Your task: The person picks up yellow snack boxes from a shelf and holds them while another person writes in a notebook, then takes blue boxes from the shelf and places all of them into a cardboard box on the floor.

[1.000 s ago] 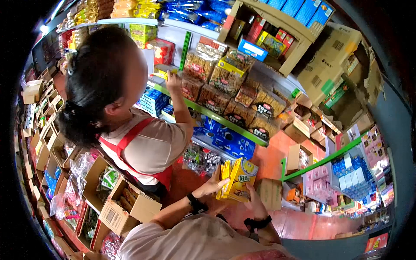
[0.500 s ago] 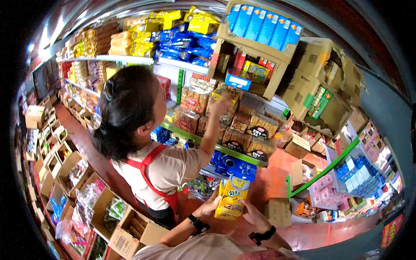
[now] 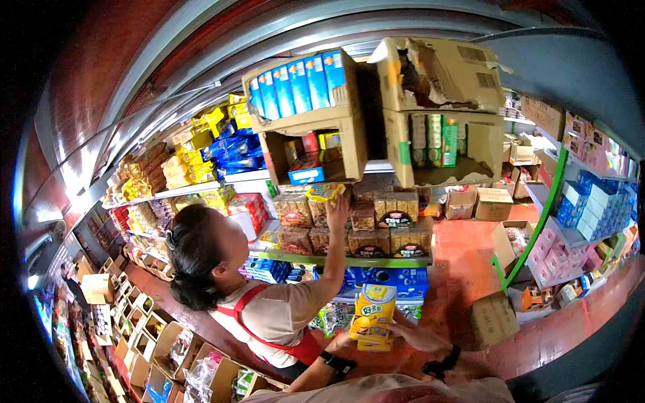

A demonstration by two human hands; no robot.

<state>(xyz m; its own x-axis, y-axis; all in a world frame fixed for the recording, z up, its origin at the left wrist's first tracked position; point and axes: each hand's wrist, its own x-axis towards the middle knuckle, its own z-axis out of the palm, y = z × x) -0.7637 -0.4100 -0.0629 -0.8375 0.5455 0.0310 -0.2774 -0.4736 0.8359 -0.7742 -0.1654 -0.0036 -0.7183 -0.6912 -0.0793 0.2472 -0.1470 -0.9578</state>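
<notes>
A small stack of yellow snack boxes (image 3: 373,314) with a cartoon-like print is held in front of my body. My left hand (image 3: 341,341) grips the stack from its lower left, fingers partly hidden behind it. On the right side, my right hand (image 3: 420,334) has its fingers against the boxes' edge. A co-worker (image 3: 269,289) with red apron straps stands at my left. The co-worker's raised hand (image 3: 338,209) is on a yellow packet (image 3: 325,193) above the packed snacks (image 3: 363,218) on the shelf.
Cut-open cartons (image 3: 306,124) with blue boxes stand on the shelf top, beside torn cartons (image 3: 440,114). Green-edged shelving (image 3: 537,235) is at the right. Open boxes of goods (image 3: 176,346) line the lower left. The red floor (image 3: 463,248) shows between shelves.
My view has tilted up and turned, so the shelves sit differently in frame. The co-worker's hand is now at the yellow packet. Both my hands stay at the yellow boxes.
</notes>
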